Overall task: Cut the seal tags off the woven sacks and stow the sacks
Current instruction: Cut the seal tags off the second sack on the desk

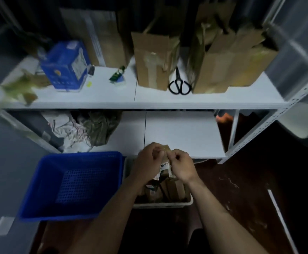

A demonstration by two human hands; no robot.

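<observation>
**Spotter:** Where's the sack?

**Me:** Small tan woven sack (165, 153), held up over the white plastic bin (168, 204), near centre, just in front of the lower white shelf board (182, 132). More brown sacks stand packed in the bin below it.

**Spotter:** Hands?

**Me:** Left hand (147, 158) and right hand (181, 166) both curled, fingertips pinching the sack's top edge from either side, knuckles nearly meeting. I read that as working the mouth to find the seal tag. The tag itself is too blurred for me to see.

**Spotter:** Cutter?

**Me:** Black-handled scissors (179, 84) lie far back on the upper white shelf (113, 94), between a taped brown cardboard box (153, 57) and a second brown cardboard box (215, 66). Handles point toward me, easy to grab, but no hand is on them. No cut on this sack yet, I judge.

**Spotter:** Stowing spot?

**Me:** Blue perforated plastic basket (45, 180) just left of the bin. Probably the drop for finished sacks, though that's my guess.
</observation>
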